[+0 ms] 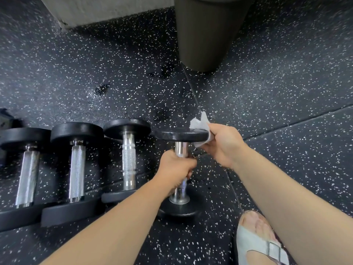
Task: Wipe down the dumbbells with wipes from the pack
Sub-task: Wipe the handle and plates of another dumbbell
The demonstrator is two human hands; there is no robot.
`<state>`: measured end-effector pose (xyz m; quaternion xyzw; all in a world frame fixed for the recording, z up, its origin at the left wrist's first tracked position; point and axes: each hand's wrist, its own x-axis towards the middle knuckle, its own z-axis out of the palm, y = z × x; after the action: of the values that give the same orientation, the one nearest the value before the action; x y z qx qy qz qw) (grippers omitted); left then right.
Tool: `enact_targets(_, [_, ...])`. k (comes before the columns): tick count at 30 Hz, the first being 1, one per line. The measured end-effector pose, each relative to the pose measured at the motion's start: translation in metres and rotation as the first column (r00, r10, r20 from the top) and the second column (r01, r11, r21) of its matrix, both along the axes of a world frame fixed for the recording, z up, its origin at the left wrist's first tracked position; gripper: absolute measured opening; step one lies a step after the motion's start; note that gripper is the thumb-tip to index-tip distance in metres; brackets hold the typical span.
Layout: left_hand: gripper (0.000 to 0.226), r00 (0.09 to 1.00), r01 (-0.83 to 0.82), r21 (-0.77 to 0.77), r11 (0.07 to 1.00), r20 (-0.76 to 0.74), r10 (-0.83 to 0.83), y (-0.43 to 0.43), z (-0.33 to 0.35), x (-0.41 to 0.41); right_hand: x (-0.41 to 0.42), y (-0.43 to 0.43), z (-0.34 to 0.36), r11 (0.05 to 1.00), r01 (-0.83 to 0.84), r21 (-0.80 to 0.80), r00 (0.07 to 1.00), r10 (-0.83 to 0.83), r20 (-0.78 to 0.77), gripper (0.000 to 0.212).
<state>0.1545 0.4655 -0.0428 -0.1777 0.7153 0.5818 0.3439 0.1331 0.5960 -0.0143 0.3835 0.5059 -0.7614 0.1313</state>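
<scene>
- Held dumbbell (181,150): chrome handle with black heads. Its long axis runs straight away from the person. The near head (179,212) is low on the rubber floor (286,92) and the far head (177,133) is raised, so the piece looks tilted.
- Left hand (176,170): fingers wrapped round the middle of the held dumbbell's handle, steadying it.
- Right hand (222,142): at the right rim of the held dumbbell's far head, fingers and thumb pinching a white wipe (198,121) against that rim. A loose corner of the wipe sticks up beyond the head.
- Key relation: the right hand is already at the far end and is the nearer hand to the surface being cleaned. The handle and near head lie back toward the person, under and behind the left hand. Judged need: the left grip must shift before the wipe can cover the handle.
- Three more dumbbells (76,165): in a row left of the held dumbbell, lying parallel to it on the floor.
- Dark bin (206,35): beyond the held dumbbell, well apart.
- Sandalled foot (256,241): right of the held dumbbell's near head.
- Wipe pack: not in view.
</scene>
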Motion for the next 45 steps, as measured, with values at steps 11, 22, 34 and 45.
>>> enact_targets(11, [0.034,0.981,0.195,0.044,0.98,-0.008,-0.194,0.005,0.004,0.005,-0.025,0.019,0.013,0.82,-0.548,0.165,0.833,0.516,0.201,0.033])
enact_targets(22, [0.032,0.978,0.209,0.048,0.977,-0.006,-0.209,0.006,0.002,0.0,-0.036,0.006,0.025,0.514,-0.739,0.436,0.625,0.764,0.159,0.026])
enact_targets(34, [0.032,0.964,0.265,0.052,0.963,-0.028,-0.263,0.008,0.0,0.003,-0.018,0.002,0.061,0.516,-0.705,0.487,0.566,0.823,-0.052,0.032])
enact_targets(45, [0.03,0.977,0.213,0.076,0.974,-0.017,-0.212,0.01,0.002,-0.002,0.029,0.035,0.066,0.633,-0.637,0.44,0.587,0.768,-0.257,0.038])
